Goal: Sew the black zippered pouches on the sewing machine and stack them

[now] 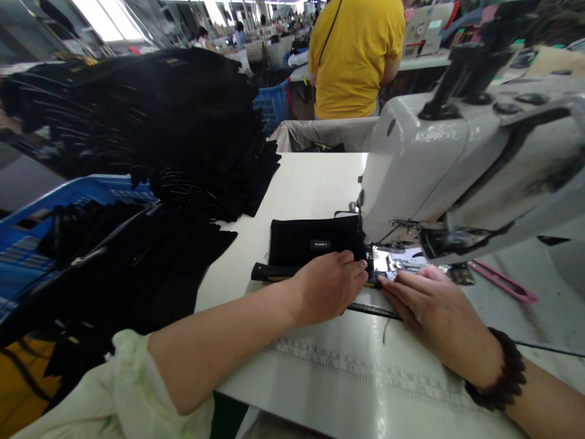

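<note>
A black fabric piece [297,241] with a small label lies flat on the white sewing table, its right end at the sewing machine's presser foot [382,259]. Along its near edge runs a black zipper strip [274,273] with gold-coloured teeth. My left hand [331,283] has its fingers curled down on the fabric and zipper edge, just left of the foot. Close to the needle area, my right hand [432,302] has its fingers together, the tips pressed on the zipper's right end. The undersides of both hands are hidden.
The white sewing machine [425,158] fills the right side. Pink thread snips [505,281] lie beyond my right hand. A tall stack of black fabric pieces [159,122] and a blue crate [105,183] stand left. A person in a yellow shirt [354,58] is ahead.
</note>
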Demonstrator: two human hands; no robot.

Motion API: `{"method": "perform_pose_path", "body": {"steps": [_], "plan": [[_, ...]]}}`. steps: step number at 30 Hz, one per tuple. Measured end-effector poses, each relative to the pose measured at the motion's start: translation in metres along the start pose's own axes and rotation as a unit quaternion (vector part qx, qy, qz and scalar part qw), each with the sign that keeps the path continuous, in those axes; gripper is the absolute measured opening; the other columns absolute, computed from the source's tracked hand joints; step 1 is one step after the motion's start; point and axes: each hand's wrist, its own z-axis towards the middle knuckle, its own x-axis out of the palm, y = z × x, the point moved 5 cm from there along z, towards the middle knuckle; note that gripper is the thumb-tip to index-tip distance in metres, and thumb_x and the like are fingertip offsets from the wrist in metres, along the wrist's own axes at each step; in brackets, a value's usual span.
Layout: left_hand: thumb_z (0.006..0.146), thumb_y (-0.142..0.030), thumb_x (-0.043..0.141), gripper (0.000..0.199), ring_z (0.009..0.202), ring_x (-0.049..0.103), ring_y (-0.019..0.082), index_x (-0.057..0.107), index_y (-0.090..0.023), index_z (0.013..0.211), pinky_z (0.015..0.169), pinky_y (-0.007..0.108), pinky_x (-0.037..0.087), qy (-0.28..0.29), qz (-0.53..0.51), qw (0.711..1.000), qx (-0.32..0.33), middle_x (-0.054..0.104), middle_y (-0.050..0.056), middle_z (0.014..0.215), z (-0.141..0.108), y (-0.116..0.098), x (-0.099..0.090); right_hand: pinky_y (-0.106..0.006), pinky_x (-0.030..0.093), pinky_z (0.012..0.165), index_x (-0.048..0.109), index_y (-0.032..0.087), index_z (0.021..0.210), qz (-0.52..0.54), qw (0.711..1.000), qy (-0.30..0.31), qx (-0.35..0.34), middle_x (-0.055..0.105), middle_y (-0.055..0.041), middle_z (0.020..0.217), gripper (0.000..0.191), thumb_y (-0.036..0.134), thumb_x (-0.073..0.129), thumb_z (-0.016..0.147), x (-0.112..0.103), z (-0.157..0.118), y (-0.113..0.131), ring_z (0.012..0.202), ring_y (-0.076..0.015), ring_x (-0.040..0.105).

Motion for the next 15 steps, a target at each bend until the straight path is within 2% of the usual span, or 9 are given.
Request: {"method": "perform_pose_path", "body": {"steps": [6, 15], "plan": [[0.085, -0.016, 0.036, 0.028, 0.099, 0.052, 0.014, 0.057, -0.012, 0.102, 0.082, 0.025, 0.032, -0.023, 0.015, 1.000, 0.001, 0.057, 0.007, 0.111, 0.005, 0.005, 0.003, -0.029, 0.035, 0.060, 0.062, 0.015, 0.092, -0.024, 0.999, 0.023, 0.026, 0.059, -0.0039, 0.071, 0.030, 0.020, 0.033, 0.087, 0.004, -0.001, -0.005, 0.057, -0.0137, 0.046], [0.085, -0.016, 0.036, 0.027, 0.088, 0.053, 0.015, 0.057, -0.010, 0.101, 0.078, 0.026, 0.035, -0.073, 0.012, 0.997, -0.029, 0.059, 0.008, 0.104, 0.009, 0.014, 0.007, -0.032, 0.039, 0.062, 0.059, 0.012, 0.106, -0.056, 0.996, 0.040, 0.059, 0.063, -0.0064, 0.081, 0.032, 0.021, 0.034, 0.087, 0.010, -0.002, -0.009, 0.062, -0.0172, 0.050]]}}
